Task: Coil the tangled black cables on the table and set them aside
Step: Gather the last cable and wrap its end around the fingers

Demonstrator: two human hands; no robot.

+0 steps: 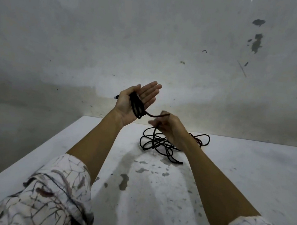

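- Head view: a person's left hand (pixel 138 99) is raised palm-up above the far edge of a white, paint-chipped desk (pixel 151 197), its fingers (pixel 151 90) straight and spread toward the wall.
- Several turns of black cable, the coil (pixel 137 105), lie wound across that open palm from the base of the thumb down to the heel of the hand; the thumb rests beside the turns, and the straight fingers reach past the coil without closing on it.
- A small plug end (pixel 116 97) pokes out on the far side of the left hand, beyond the thumb.
- From the lower end of the coil one taut strand (pixel 155 115) runs across to the right hand (pixel 170 129), which is held just beside and a little below the left hand.
- The right hand's fingers (pixel 154 123) are curled, pinching the strand; motion blur hides exactly which fingertips grip it.
- Below the right hand the cable drops to the tangled cables (pixel 158 144), a loose pile of black loops lying on the desk near its far edge, directly under and behind the right wrist.
- One free cable end (pixel 180 162) trails out of the pile toward the viewer.
- A loop with a reddish tint (pixel 199 140) shows at the pile's right side.
- Patterned white sleeves (pixel 53 194) are rolled above both forearms.
- A stained grey wall (pixel 153 37) stands behind the desk.
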